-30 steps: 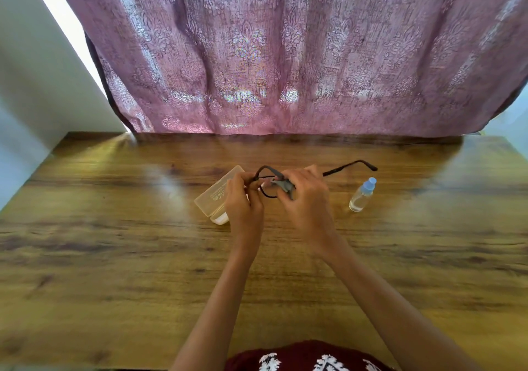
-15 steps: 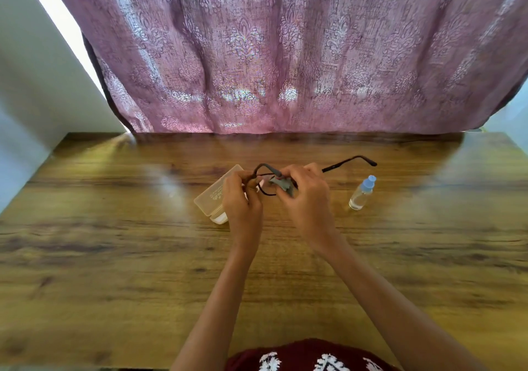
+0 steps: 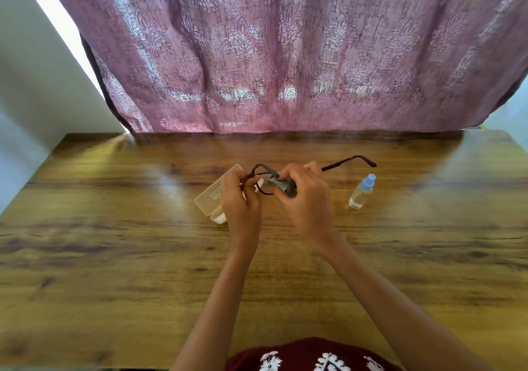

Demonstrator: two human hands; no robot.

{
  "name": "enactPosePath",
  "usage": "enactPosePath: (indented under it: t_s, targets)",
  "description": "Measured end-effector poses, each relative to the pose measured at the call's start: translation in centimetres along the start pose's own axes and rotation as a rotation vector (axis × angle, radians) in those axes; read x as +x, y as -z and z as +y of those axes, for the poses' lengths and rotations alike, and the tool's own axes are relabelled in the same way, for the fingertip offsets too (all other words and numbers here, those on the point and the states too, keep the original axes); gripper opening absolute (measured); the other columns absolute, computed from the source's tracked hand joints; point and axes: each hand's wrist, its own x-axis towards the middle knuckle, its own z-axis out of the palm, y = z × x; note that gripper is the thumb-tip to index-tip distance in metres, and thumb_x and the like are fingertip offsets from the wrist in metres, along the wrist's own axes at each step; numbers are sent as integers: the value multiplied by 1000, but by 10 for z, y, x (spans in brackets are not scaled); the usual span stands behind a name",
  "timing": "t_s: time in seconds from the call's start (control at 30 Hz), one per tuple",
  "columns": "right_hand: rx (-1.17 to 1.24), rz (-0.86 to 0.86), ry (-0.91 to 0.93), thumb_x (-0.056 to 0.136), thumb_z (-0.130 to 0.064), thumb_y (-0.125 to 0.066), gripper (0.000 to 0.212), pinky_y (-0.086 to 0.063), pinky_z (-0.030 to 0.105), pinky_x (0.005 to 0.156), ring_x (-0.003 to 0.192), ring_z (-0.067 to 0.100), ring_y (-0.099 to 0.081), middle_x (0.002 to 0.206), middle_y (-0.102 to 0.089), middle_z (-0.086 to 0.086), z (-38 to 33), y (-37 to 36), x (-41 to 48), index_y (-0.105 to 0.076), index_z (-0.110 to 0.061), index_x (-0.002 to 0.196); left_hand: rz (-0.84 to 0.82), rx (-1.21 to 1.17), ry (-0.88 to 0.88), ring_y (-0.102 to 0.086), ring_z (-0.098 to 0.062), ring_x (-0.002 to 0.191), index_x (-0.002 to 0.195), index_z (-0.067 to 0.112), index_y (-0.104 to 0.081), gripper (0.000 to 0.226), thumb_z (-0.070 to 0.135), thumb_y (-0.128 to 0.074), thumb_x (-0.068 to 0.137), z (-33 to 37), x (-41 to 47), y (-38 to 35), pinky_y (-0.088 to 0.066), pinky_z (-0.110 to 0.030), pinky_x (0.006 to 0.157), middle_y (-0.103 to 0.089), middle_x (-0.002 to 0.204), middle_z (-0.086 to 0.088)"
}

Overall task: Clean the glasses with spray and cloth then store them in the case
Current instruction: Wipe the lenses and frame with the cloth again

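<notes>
Both hands' fingers grip the glasses, right pressing cloth; case open, seemingly empty.

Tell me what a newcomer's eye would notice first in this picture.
First, the two hands meeting mid-table: the left hand holds the dark thin-framed glasses while the right hand presses a small grey cloth on a lens. Behind hangs a large patterned pink curtain; a small clear spray bottle with a blue cap stands at right.
</notes>
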Motion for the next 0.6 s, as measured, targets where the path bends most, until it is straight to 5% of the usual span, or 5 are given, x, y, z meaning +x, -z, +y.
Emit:
enactPosePath:
  t_s: [0.13, 0.27, 0.43, 0.6]
  targets:
    - [22, -41, 61, 66, -7, -82, 24, -40, 16, 66, 78, 12, -51, 78, -63, -6, 1, 1, -11, -65, -9, 82, -15, -44, 42, -49, -2, 80, 90, 18, -50, 27, -8, -46, 90, 0, 0, 0, -41, -18, 72, -53, 87, 12]
    - [34, 2, 36, 69, -9, -82, 20, -34, 1, 74, 76, -5, -37, 76, -54, -10, 0, 0, -8, -67, -9, 83, -61, -40, 9, -50, -10, 79, 89, 23, -49, 24, -1, -45, 92, 3, -5, -3, -39, -19, 69, -53, 85, 6]
    - [-6, 41, 18, 69, -8, -80, 19, -39, 20, 61, 73, 4, -40, 71, -37, -25, 2, 4, 2, -64, -11, 79, -11, -29, 36, -48, -2, 79, 90, 19, -51, 25, -6, -48, 91, 3, -2, -3, -39, -15, 70, -52, 85, 10]
    - [13, -6, 29, 68, -15, -79, 20, -41, 20, 62, 79, 6, -44, 76, -61, -10, 0, -1, -10, -64, -11, 81, -5, -20, 48, -47, -2, 80, 89, 15, -52, 22, -6, -47, 91, 3, -3, -3, -37, -14, 70, -55, 86, 3]
